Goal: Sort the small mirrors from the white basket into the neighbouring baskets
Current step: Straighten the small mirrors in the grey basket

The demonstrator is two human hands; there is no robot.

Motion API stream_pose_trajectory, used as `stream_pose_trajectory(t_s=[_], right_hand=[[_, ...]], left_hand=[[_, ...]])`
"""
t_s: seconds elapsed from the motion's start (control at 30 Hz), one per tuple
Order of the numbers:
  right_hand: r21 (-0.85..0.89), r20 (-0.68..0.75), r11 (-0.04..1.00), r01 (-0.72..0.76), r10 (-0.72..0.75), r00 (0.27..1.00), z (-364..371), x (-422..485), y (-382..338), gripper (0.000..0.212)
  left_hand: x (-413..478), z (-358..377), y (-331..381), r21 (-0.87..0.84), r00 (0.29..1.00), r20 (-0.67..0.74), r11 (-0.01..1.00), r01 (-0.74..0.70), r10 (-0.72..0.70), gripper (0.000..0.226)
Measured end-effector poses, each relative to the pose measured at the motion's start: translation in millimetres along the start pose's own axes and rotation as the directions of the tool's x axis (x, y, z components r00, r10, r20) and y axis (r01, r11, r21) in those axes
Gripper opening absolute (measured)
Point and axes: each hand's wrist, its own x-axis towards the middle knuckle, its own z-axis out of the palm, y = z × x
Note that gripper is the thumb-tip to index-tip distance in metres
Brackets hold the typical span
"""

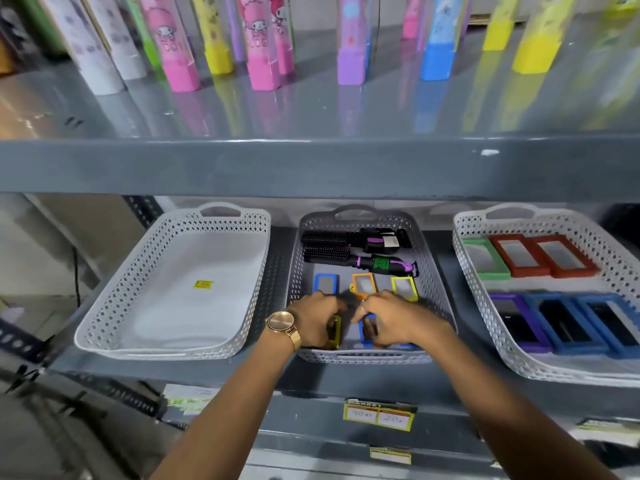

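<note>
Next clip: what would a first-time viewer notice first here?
Both hands, the left hand with a gold watch and the right hand, reach into the middle grey basket among small coloured mirrors. The left white basket holds only a yellow sticker, and bright tubes line the shelf above.

Shop: grey metal display shelving (pixel 311 161), yellow handwritten price tag (pixel 379 415) on shelf edge, rows of colourful cartoon-printed boxed goods (pixel 258 46) above, perforated plastic baskets (pixel 360 220) of stock with yellow price sticker (pixel 203 284).
</note>
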Motion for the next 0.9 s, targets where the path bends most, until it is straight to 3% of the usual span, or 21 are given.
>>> stream_pose_trajectory(t_s=[0.27,0.5,0.9], right_hand=[[-0.010,-0.003,1.000,0.013,-0.013,1.000,-0.3,-2.8,-1.7,0.049],[-0.053,-0.117,0.997,0.057,-0.063,0.991,4.7,-4.7,-7.7,0.043],[-0.070,-0.072,0.997,0.020,-0.025,0.997,-2.1,-6.7,-12.0,0.041]], left_hand=[[1.2,0.1,0.9,-0.049,1.000,-0.003,0.999,-0.001,0.001,0.043],[3.6,7.5,-5.9,-0.063,0.999,-0.032,0.998,-0.008,0.006,0.054],[7.7,10.4,-9.4,-0.105,1.000,-0.026,0.994,0.016,-0.018,0.061]])
